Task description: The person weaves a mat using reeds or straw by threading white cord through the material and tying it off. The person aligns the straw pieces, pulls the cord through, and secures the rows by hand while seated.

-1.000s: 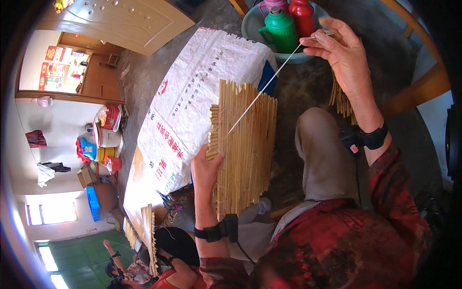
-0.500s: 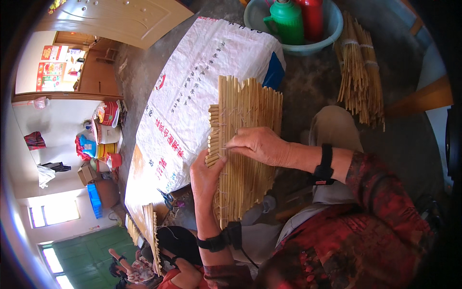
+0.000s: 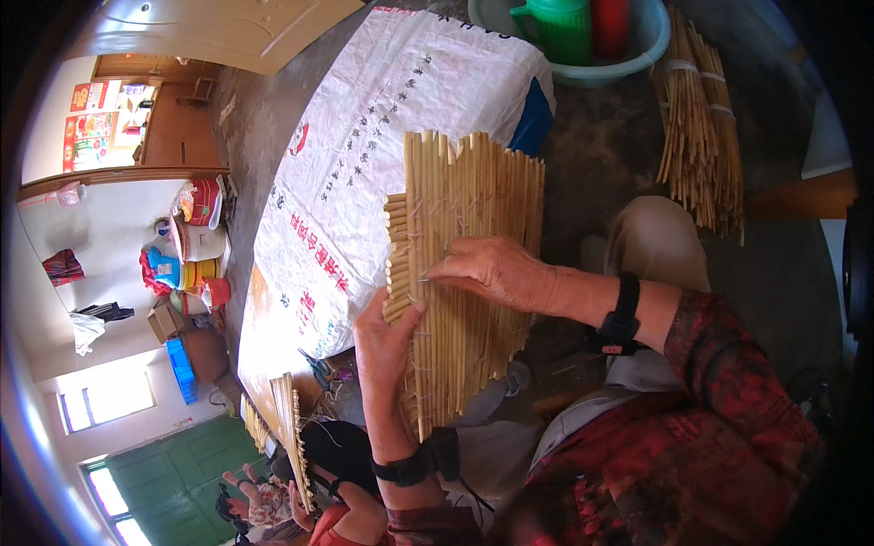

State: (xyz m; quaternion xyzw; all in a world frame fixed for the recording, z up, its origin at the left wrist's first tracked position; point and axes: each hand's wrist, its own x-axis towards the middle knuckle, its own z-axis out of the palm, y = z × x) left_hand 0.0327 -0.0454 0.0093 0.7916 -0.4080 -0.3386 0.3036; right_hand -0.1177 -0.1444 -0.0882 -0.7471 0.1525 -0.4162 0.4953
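A mat of straight, pale yellow plant stalks [image 3: 473,291] is held up in front of me. Its stalks lie side by side, with short stalk ends of a crossing layer sticking out along the left edge. Thin pale stitches run over the surface. My left hand [image 3: 386,338] grips that left edge, thumb on the face and the other fingers hidden behind. Over the middle of the mat, my right hand [image 3: 499,273] is closed in a pinch close to the stalks. Something thin shows at its fingertips, too small to make out.
A white printed sack [image 3: 391,136] covers a low table beyond the mat. Scissors [image 3: 319,371] lie by its near end. A basin [image 3: 628,73] holds a green jug [image 3: 557,32] and a red vessel. Bundled stalks [image 3: 696,127] lie at right. Other people sit at lower left with another stalk mat [image 3: 293,437].
The view has shifted slightly. My right hand stays pinched at nearly the same spot on the mat, and my left hand keeps its grip. A co-worker's hand has come up beside the other mat.
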